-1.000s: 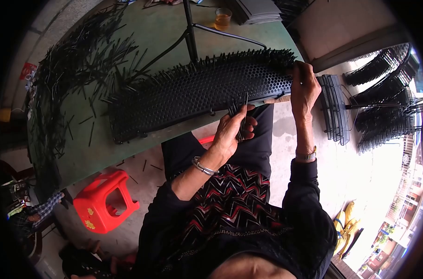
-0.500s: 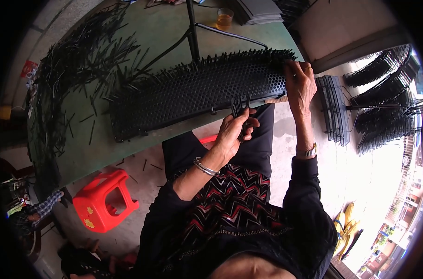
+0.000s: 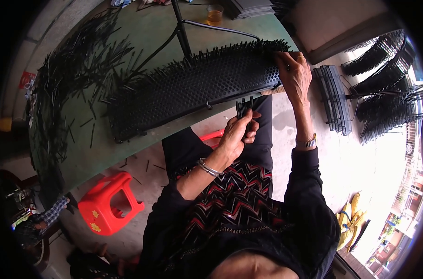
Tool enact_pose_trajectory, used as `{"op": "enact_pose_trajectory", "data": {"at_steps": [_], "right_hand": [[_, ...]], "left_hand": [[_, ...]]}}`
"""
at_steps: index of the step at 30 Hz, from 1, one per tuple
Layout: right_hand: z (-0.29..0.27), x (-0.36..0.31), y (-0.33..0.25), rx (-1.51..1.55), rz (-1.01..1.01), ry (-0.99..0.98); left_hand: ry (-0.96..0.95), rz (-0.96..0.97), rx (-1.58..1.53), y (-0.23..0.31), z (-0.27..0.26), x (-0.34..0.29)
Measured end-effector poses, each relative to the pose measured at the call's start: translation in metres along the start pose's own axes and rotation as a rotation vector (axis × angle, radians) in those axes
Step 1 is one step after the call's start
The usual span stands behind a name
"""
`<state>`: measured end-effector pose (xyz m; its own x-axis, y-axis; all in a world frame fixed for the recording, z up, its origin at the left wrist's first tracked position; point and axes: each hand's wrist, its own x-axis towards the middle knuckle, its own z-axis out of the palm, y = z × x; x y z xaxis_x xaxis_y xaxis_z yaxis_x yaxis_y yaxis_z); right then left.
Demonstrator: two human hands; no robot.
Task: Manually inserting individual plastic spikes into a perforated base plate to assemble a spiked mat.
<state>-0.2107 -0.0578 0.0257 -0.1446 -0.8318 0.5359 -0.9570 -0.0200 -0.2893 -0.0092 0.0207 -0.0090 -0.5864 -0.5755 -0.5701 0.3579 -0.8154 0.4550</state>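
Note:
A long, curved black panel full of round holes (image 3: pixel 188 86) lies along the near edge of the green table. Short black sticks (image 3: pixel 211 50) stand up in its far rows. My right hand (image 3: pixel 295 76) is at the panel's right end, fingers bent and pressed together at the sticks there; what the fingertips pinch is too small to make out. My left hand (image 3: pixel 239 132) is closed around a bundle of thin black sticks (image 3: pixel 243 108), held upright just in front of the panel's near edge.
Many loose black sticks (image 3: pixel 76 74) are heaped across the left of the green table (image 3: pixel 88 156). Beyond the panel stand a black metal stand (image 3: pixel 181 32) and a cup of amber liquid (image 3: pixel 214 16). A red stool (image 3: pixel 107 209) is at lower left; black racks (image 3: pixel 335 100) stand at right.
The view has shifted slightly. My left hand with its bundle sits a little farther from the panel's near edge. My right hand stays at the panel's right end.

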Motion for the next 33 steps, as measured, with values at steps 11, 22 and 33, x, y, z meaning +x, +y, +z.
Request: {"op": "enact_pose_trajectory", "data": {"at_steps": [11,22,33], "right_hand": [[-0.015,-0.019,-0.031,0.393,0.183,-0.212],[-0.032,-0.034,-0.041,0.981,0.373,-0.694],[-0.039,-0.015,-0.035,0.786,0.34,-0.329]], "left_hand": [[0.042,0.097,0.074,0.011,0.009,-0.009],[0.047,0.213,0.172,0.018,0.013,-0.007],[0.079,0.154,0.064,0.027,0.01,0.004]]}}
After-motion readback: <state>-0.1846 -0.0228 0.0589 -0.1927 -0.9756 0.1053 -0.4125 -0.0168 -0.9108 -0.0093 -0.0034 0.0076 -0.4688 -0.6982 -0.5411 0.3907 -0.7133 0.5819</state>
